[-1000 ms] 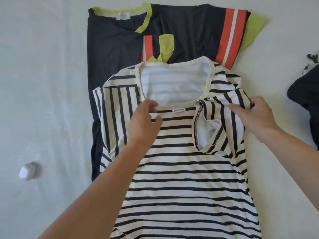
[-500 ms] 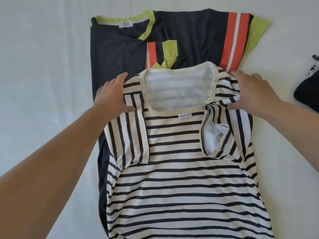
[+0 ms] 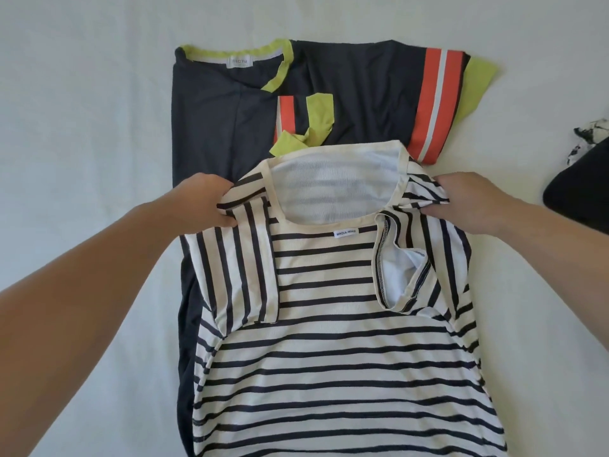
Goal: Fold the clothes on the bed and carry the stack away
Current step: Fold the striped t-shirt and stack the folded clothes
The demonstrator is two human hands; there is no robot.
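A cream shirt with dark stripes (image 3: pixel 329 374) lies on the white bed (image 3: pixel 82 127), both sleeves folded inward over its body. It rests on a dark navy shirt (image 3: pixel 214 133) with lime trim and orange-and-white bands, which shows above and along the left side. My left hand (image 3: pixel 204 201) pinches the striped shirt's left shoulder. At the right shoulder my right hand (image 3: pixel 474 202) grips a bunch of the cloth. Both shoulders are lifted slightly off the navy shirt.
A dark garment (image 3: pixel 580 196) with a black-and-white patterned piece (image 3: pixel 590 133) lies at the bed's right edge of view. White sheet spreads to the left and above the shirts.
Both hands went from the folded sleeves near the neckline out to the shoulder corners, then closed on the cloth and lifted it a little.
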